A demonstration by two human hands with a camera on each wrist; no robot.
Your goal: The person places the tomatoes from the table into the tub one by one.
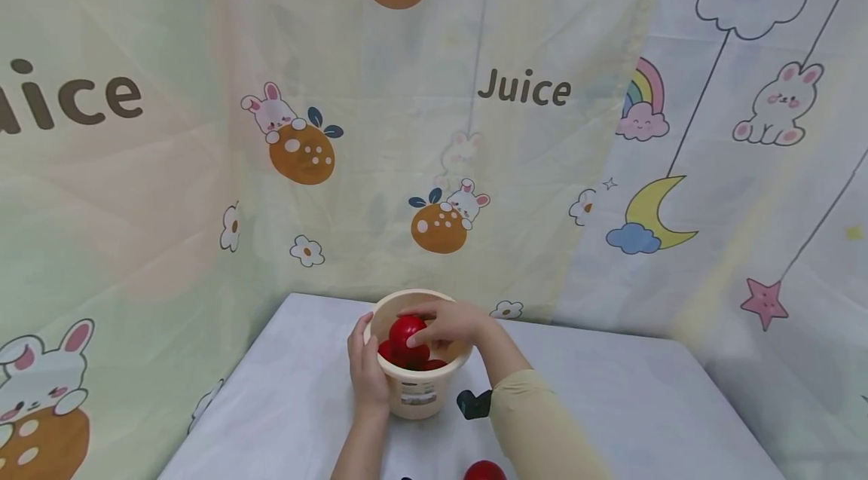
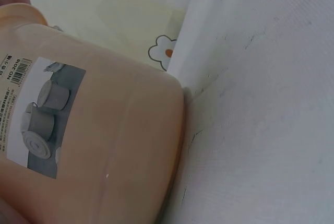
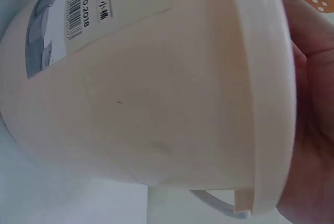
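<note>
A cream plastic bucket (image 1: 416, 393) stands upright on the white table, its printed label facing me. My left hand (image 1: 369, 373) holds the bucket by its left side, close to the rim. Inside the bucket, my right hand (image 1: 457, 323) grips a glossy red round fruit (image 1: 404, 331); whether it is an apple or a tomato I cannot tell. Several more red pieces (image 1: 434, 365) lie beneath it, partly hidden by the rim. In the right wrist view, the bucket wall (image 3: 156, 93) covers most of the fingers of the right hand (image 3: 313, 130).
Another red round fruit (image 1: 484, 471) lies on the white table (image 1: 610, 405) at the near edge of the head view. A dark wrist camera (image 1: 474, 405) sits by the right sleeve. Patterned cloth (image 1: 380, 126) hangs behind the table and along both sides.
</note>
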